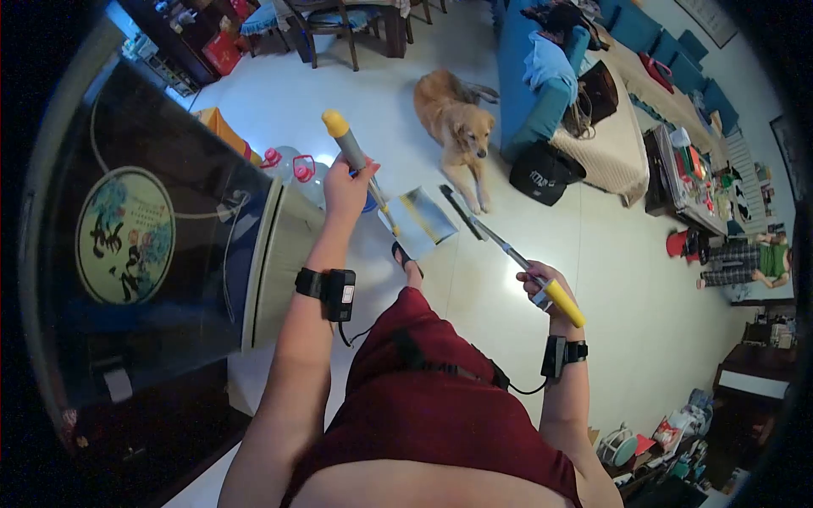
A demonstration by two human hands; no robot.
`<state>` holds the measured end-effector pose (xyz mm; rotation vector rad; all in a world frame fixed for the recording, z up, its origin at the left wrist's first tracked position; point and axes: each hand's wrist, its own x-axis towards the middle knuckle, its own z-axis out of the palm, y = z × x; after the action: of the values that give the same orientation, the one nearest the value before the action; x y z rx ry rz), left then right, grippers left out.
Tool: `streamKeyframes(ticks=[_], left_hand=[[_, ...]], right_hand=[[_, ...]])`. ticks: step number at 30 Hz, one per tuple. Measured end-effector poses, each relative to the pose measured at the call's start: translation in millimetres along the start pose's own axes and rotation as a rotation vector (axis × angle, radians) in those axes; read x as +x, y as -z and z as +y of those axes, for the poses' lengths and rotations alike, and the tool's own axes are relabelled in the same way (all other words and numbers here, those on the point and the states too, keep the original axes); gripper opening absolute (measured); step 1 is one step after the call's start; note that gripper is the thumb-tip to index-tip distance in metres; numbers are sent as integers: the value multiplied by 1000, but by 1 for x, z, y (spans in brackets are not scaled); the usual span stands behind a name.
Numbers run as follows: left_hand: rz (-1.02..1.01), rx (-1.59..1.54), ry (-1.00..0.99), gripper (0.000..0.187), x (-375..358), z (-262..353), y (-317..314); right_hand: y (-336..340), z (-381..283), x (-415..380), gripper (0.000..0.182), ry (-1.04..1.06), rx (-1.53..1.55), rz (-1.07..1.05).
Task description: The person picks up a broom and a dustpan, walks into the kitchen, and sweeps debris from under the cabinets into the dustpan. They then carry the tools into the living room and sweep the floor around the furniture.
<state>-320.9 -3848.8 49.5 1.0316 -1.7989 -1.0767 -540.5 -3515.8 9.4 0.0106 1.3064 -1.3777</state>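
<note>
My left hand [345, 190] is wrapped round the grey, yellow-tipped handle of a long-handled dustpan [410, 230]. Its pale pan hangs low over the floor, just past my sandalled foot [408, 261]. In my right hand [546, 286] is a broom [506, 245] with a yellow grip and a metal pole. The broom's narrow dark head slants down close to the right side of the pan. Beyond both tools a golden-brown dog [457, 127] lies on the pale tiles, its front paws near the broom head.
To the left stands a dark cabinet [203, 262], with pink-capped water jugs [306, 176] behind it. A black cap-shaped bag [546, 173] rests on the floor by the blue sofa [529, 102]. Another person [749, 262] is at the far right. Chairs [334, 30] surround a table at the top.
</note>
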Motion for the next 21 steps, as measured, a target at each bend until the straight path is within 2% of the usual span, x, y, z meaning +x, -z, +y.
streamKeyframes(ticks=[5,8,9,12,17,20,21], left_hand=[[43,-128,30,15,121,-8,-30],[94,-35,54,17,199,-24,-43],[107,-20,54,17,221,-30,-48],[127,6,60,19,271,-45,-54],[220,-29,71,19,372,-88,-60],[274,42,111,19,435,-119,-54],[307,70,114,18,457,-128,-52]], right_hand=[[-27,-90,98,16,-54,172,-73],[-50,-149,156,24,-92,190,-91],[-59,-166,174,32,-57,135,-133],[-91,-209,217,35,-76,115,-172],[-144,-283,319,34,-54,-50,-185],[-176,-332,389,20,-70,-247,-206],[-201,-347,406,21,14,-218,-192]])
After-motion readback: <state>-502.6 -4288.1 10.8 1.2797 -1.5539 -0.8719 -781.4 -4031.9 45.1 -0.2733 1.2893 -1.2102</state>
